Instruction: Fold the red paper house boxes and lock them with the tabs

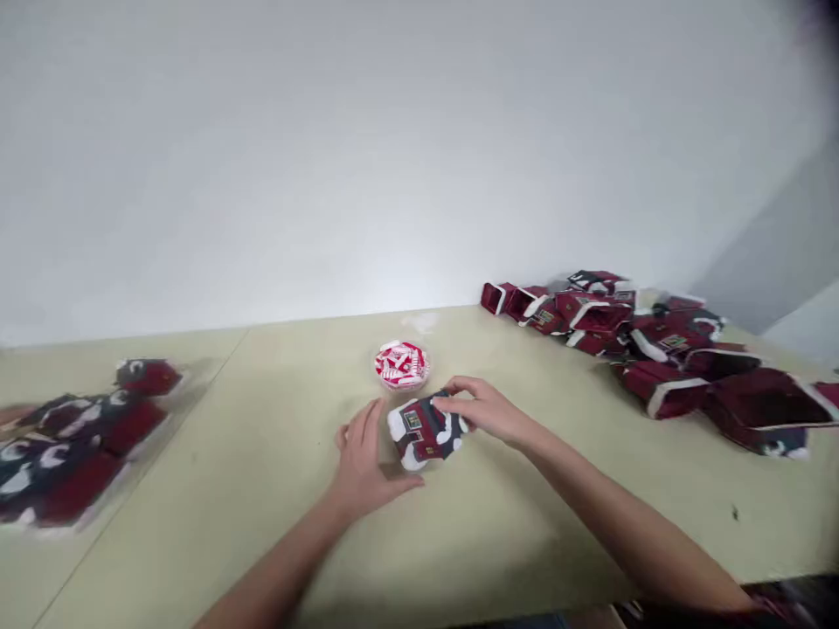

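A small dark-red toy house (429, 430) with a dark roof and white snow-like trim is tilted over the table in front of me. My right hand (481, 409) grips it at the roof end, thumb on top. On its other side, my left hand (367, 467) is open, thumb and fingers spread around the white-trimmed base. Whether the left fingertips touch the house I cannot tell. Just behind the house stands a round clear tub (402, 365) holding small red-and-white pieces.
A pile of similar red houses (603, 323), several with open hollow bottoms, lies at the right. More houses (85, 437) are grouped at the left, blurred, with part of another person's hand (14, 416) beside them. A pale wall (393, 175) rises behind the table (262, 393).
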Action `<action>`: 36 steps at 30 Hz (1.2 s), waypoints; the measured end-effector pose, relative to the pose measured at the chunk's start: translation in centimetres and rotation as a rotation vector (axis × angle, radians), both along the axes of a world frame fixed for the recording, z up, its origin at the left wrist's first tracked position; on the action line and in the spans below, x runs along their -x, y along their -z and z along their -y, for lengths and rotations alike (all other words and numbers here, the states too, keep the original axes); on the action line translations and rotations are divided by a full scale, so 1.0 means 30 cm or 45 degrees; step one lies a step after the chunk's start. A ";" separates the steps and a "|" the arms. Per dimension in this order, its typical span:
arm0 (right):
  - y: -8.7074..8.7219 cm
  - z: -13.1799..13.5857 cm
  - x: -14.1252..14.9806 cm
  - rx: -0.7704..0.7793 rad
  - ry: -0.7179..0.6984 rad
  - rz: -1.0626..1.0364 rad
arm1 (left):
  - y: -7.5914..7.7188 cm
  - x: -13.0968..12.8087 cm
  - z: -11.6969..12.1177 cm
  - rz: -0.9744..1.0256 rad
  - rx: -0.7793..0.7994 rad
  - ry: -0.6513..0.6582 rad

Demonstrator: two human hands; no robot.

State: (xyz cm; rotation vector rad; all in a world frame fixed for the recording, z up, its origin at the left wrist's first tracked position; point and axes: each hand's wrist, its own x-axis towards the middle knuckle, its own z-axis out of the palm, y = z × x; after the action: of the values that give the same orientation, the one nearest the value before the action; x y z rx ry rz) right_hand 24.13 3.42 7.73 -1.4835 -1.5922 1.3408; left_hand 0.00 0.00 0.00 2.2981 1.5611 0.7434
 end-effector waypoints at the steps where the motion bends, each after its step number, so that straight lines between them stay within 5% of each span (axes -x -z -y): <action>1: 0.002 0.003 0.027 -0.097 0.026 0.115 | 0.007 -0.004 -0.001 0.007 0.020 0.005; 6: -0.003 0.008 0.137 -0.451 -0.061 0.452 | 0.028 -0.002 -0.008 0.178 0.064 0.089; 12: -0.013 -0.085 0.154 -0.522 -0.650 0.149 | 0.006 0.076 -0.042 0.528 0.134 0.317; 15: -0.002 -0.188 0.130 -0.622 -0.451 0.228 | -0.007 0.103 -0.060 0.616 0.276 0.475; 18: 0.011 -0.299 0.117 -0.734 -0.246 0.722 | -0.010 0.103 -0.071 0.585 0.295 0.413; 22: 0.029 -0.393 0.139 -0.811 -0.431 1.115 | -0.015 0.099 -0.085 0.591 0.228 0.151; 26: 0.040 -0.408 0.160 -0.898 -0.563 1.181 | -0.031 0.137 -0.104 0.566 0.278 0.358; 31: 0.060 -0.380 0.142 -0.994 -0.461 0.982 | -0.040 0.175 -0.112 0.581 0.470 0.662; 36: 0.075 -0.267 0.117 -0.965 -0.279 0.164 | -0.050 0.153 -0.093 0.690 0.571 0.806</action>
State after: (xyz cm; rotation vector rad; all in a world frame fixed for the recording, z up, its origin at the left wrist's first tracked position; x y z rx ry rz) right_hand 20.62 11.42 5.49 -0.9533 -2.0737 0.6091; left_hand -4.58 2.80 1.50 1.8645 0.6228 0.6704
